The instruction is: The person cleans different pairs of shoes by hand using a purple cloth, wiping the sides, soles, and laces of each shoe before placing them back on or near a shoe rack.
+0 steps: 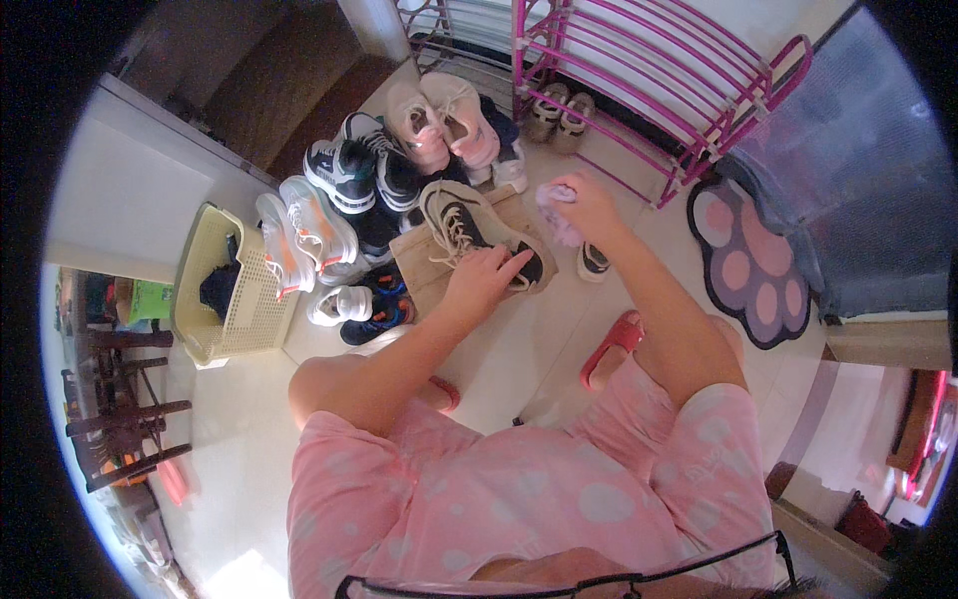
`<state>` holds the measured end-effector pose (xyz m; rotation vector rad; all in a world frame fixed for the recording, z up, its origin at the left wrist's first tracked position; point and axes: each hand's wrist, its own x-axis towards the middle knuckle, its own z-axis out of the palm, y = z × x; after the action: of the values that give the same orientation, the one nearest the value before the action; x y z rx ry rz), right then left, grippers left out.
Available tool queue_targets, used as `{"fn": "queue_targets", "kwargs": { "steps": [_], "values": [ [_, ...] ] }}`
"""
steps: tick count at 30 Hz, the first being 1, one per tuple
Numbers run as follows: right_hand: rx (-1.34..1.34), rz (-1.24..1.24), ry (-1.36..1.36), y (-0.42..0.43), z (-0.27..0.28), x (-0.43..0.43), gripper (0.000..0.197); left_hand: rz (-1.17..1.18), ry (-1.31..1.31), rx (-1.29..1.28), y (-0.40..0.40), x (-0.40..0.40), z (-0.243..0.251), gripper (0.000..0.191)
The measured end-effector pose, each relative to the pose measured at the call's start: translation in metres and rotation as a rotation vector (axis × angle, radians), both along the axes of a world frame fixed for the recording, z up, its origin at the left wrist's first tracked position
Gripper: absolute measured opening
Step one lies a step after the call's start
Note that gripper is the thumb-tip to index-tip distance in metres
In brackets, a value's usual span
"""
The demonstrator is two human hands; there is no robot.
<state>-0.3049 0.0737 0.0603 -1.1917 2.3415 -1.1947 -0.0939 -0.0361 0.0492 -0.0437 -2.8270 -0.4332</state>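
Note:
A beige and black lace-up sneaker [479, 221] lies on a wooden board or low stool [426, 262] in front of me. My left hand [490, 273] rests over its opening, with fingers at the black heel part; whether they grip it cannot be told. To the right of the sneaker, my right hand [584, 198] holds a crumpled pale purple cloth [560, 213] off the shoe. Below that cloth a second dark shoe with a light sole [593, 263] sits on the floor, partly hidden by my right forearm.
Black-and-white sneakers [340, 172], pink sneakers [468, 127] and white-orange sneakers [318, 224] crowd the left and far side. A yellow plastic basket [254, 314] stands left. A magenta shoe rack [636, 90] stands beyond, a paw-shaped mat [756, 269] lies right, and red slippers [614, 348] are on my feet.

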Motion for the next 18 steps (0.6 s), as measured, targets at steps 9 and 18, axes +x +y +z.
{"fn": "queue_targets", "kwargs": {
  "steps": [9, 18],
  "values": [
    [0.013, 0.331, -0.18, -0.047, -0.039, 0.041, 0.032, 0.02, -0.101, 0.005, -0.001, 0.021, -0.002, 0.049],
    [0.085, 0.373, -0.22, -0.025, -0.047, 0.044, 0.033, 0.061, -0.108, 0.012, 0.003, 0.022, -0.017, 0.051]
  ]
}}
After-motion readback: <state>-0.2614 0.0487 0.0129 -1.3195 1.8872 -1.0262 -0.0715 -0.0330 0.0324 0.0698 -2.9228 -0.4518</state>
